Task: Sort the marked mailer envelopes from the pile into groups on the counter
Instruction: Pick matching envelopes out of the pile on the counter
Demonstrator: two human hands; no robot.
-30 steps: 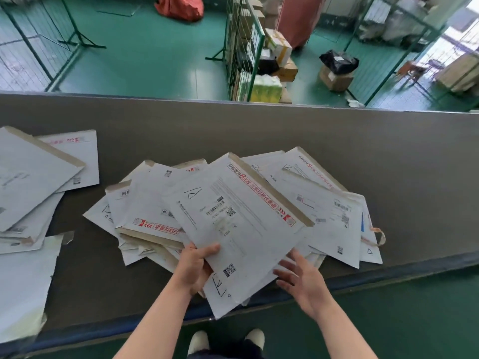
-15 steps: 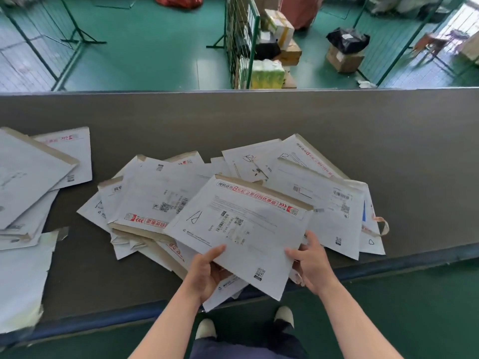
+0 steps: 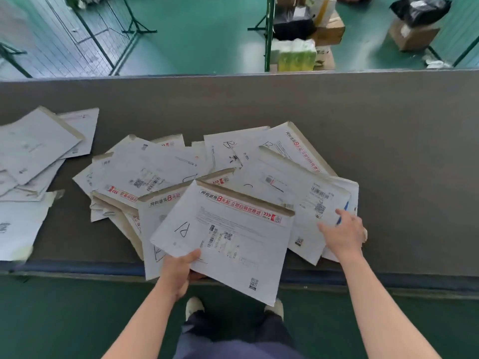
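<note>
Mailer (image 3: 228, 237) marked "A": flat white paper, brown flap strip along far edge, long axis tilted near-right. Overhangs near counter (image 3: 388, 151) edge atop pile (image 3: 181, 177). Left hand (image 3: 178, 270) pinches its near-left corner, thumb on top. Right hand (image 3: 344, 231), fingers spread, rests on right-side mailers, probably not gripping. Sorted group (image 3: 36, 156) lies far left; left hand nearer.

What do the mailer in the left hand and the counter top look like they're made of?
Mailer: apparently stiff paperboard, matte white printed face, with a raw brown strip along its top edge; it stays flat while the left hand holds one corner. Counter: dull grey-brown matte surface, possibly belt or laminate; unclear.
</note>
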